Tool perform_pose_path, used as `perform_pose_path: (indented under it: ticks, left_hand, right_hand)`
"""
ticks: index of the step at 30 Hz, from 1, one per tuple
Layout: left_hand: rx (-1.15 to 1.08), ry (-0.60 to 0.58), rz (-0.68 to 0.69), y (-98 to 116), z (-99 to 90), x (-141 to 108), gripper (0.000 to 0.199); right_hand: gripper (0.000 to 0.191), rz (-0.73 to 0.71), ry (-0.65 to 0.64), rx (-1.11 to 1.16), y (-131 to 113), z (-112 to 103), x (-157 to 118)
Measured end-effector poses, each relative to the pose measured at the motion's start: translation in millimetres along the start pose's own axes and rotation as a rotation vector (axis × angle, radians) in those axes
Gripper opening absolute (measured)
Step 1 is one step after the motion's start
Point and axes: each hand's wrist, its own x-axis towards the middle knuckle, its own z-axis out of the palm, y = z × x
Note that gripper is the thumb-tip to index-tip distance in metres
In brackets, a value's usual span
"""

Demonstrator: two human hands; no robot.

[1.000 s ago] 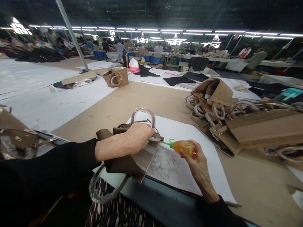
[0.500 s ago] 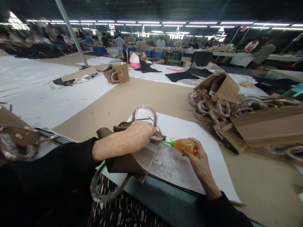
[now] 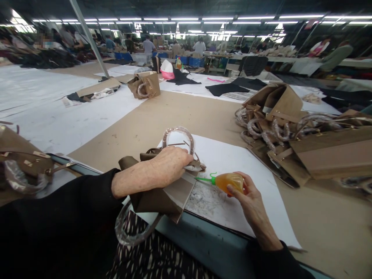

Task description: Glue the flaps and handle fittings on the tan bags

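Observation:
A brown handbag [image 3: 157,201] lies on its side at the table's front edge, its plastic-wrapped handles sticking out at top and bottom. My left hand [image 3: 171,164] is closed on the bag's upper part; its fingertips are hidden behind the hand. In my right hand [image 3: 247,193] is a squeeze bottle [image 3: 228,183] of amber liquid with a thin green nozzle. The nozzle tip points left and meets the bag's edge, though I cannot tell whether it touches. Under both lies a white sheet [image 3: 241,155] with dark smears near the bag.
Brown bags with wrapped handles are heaped [image 3: 290,128] on the right. Another bag [image 3: 26,166] lies at the left edge, and one bag [image 3: 145,85] stands farther back. Black fabric pieces [image 3: 226,89] and a pink-and-white object [image 3: 166,70] lie beyond. A pole [image 3: 90,38] rises at left; people work behind.
The bottle and my right hand have shifted slightly right, the nozzle still at the bag's edge. My left hand keeps its hold on the bag. The camera view has shifted a little.

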Motion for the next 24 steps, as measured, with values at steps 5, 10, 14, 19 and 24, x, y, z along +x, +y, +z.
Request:
perform_pose_path:
  ticks: [5,10,14,19,24]
  left_hand:
    - [-0.043,0.034,0.021,-2,4.2,-1,0.023]
    - [-0.062,0.046,0.013,-2,5.1,-3,0.023]
    - [-0.041,0.04,0.01,-1,5.1,-4,0.023]
    - [-0.02,0.028,0.027,-3,6.1,-4,0.022]
    - [-0.048,0.057,0.063,-7,8.3,-2,0.021]
  right_hand:
    - [0.053,0.038,-0.025,0.014,-3,2,-7]
    - [0.054,0.078,-0.046,0.039,-1,2,-14]
    - [0.054,0.1,-0.066,0.053,3,1,-19]
    - [0.051,0.122,-0.089,0.066,2,2,-30]
    - [0.051,0.15,-0.099,0.072,-5,6,-43]
